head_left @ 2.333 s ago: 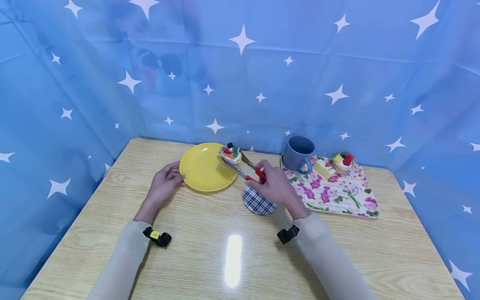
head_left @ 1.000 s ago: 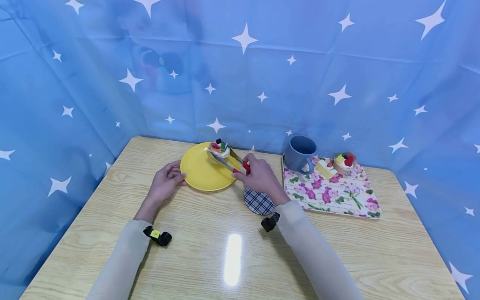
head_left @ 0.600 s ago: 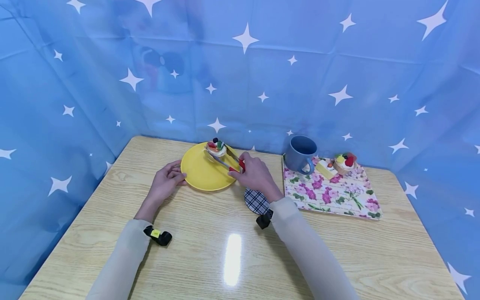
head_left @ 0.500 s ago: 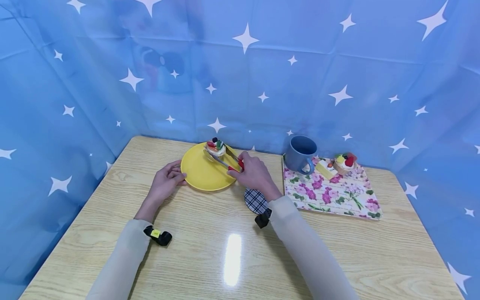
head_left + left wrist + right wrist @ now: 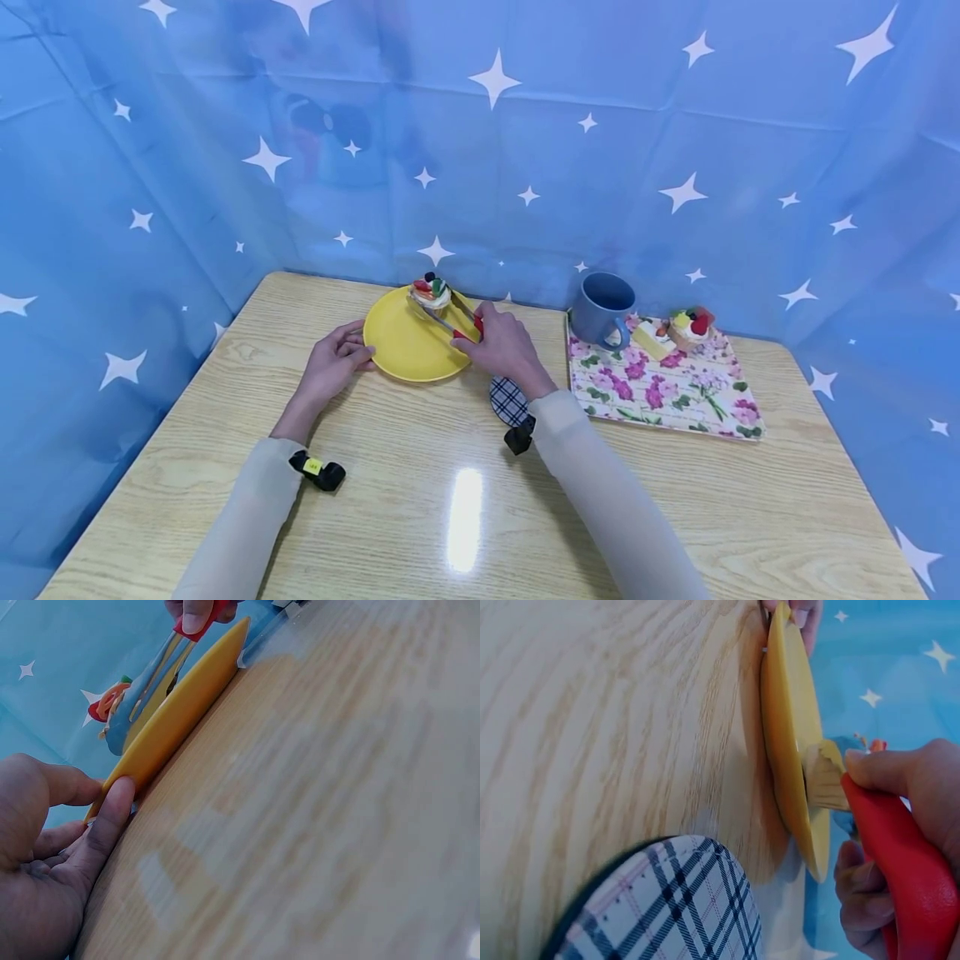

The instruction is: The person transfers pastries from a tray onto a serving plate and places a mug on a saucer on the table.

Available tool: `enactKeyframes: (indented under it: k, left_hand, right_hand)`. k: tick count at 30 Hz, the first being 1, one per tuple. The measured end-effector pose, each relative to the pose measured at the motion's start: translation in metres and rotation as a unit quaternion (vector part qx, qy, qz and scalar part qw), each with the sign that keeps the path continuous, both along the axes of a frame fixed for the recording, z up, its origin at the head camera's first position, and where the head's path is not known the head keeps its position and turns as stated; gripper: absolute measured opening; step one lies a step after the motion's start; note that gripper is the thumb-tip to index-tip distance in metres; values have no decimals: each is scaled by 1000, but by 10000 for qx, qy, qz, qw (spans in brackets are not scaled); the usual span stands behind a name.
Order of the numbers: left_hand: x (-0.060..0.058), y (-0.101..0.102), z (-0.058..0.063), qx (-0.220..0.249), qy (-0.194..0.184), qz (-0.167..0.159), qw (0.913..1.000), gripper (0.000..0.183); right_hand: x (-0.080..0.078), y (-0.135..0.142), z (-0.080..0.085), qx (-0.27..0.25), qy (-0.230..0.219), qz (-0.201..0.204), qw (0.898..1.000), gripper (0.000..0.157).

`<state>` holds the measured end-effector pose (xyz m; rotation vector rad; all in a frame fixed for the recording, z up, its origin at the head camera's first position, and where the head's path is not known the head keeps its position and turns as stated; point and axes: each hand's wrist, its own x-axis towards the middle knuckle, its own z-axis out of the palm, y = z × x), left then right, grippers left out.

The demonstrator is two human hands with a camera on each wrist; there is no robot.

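Observation:
My left hand (image 5: 332,367) pinches the rim of a yellow plate (image 5: 408,354) at its left edge, thumb and fingers on either side in the left wrist view. With my right hand (image 5: 507,343) I grip the red handles of metal tongs (image 5: 904,877). The tongs' tips lie on both sides of a small fruit tart (image 5: 431,292) with cream and colourful fruit, over the far right part of the plate. In the right wrist view, the fluted tan base (image 5: 826,778) of the tart appears to meet the plate's surface, partly hidden by my thumb.
A round plaid coaster (image 5: 507,402) lies under my right wrist. To the right, a floral tray (image 5: 675,400) carries a blue mug (image 5: 596,312), a slice of cake (image 5: 651,340) and another fruit tart (image 5: 690,329). A blue star-patterned curtain (image 5: 465,167) hangs behind the table.
The right hand has brought the tongs and tart leftward from the plate's right edge to over the plate, then slowed almost to a stop. The left hand has kept its place on the rim.

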<state>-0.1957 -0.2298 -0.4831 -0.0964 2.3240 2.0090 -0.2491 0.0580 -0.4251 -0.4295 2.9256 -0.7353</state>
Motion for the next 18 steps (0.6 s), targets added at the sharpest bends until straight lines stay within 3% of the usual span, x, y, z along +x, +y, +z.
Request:
enactKeyframes:
  k: [18]
  left_hand:
    - [-2,-1,-2,4,-33,26,10000,61]
  right_hand:
    - [5,1,5,-178,-38,-16,9998,58]
